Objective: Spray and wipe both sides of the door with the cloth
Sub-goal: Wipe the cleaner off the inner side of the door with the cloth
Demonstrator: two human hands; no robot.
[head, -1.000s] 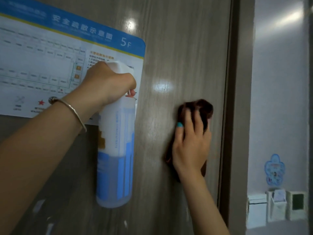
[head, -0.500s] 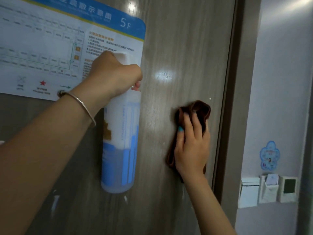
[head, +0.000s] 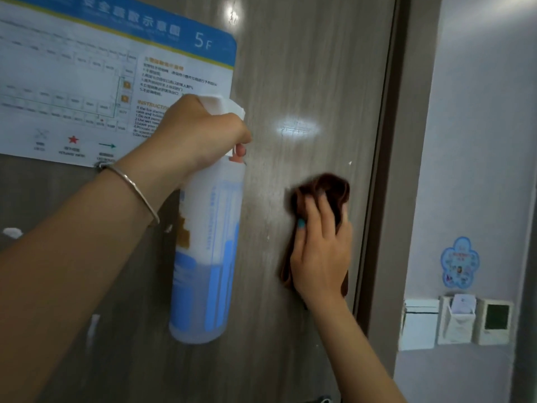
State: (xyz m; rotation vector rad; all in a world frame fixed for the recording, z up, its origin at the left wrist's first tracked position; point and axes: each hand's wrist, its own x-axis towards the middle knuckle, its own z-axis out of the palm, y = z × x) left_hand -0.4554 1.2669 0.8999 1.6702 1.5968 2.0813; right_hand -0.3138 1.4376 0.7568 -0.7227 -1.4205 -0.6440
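Right hand flat on the door, fingers spread and straight, pressing the brown cloth against the wood; the cloth peeks out past the fingertips at twelve o'clock and trails down beside the palm toward seven; it sits low and close to the door's right edge, just beside the frame.

Left hand wrapped round the head of the spray bottle, a finger curled on the trigger; the bottle hangs upright, long axis running twelve to six, about half full by the look of it, nozzle facing the door at close range; whether mist is leaving it, I can't tell.

Here's the relation that matters: from the cloth hand, the patch in front of the nozzle lies up at about ten o'clock, and the bright sheen on the wood sits near twelve; the cloth hand is the nearer one to that bare stretch, so a sweep up and leftward looks like the natural stroke, I'd judge; the bottle hand would be in its path if it goes far.

The floor-plan notice covers the door's upper left, its lower right corner tucked behind the left hand; off at three o'clock, wall holders and a blue flower sticker; only this face of the door shows.
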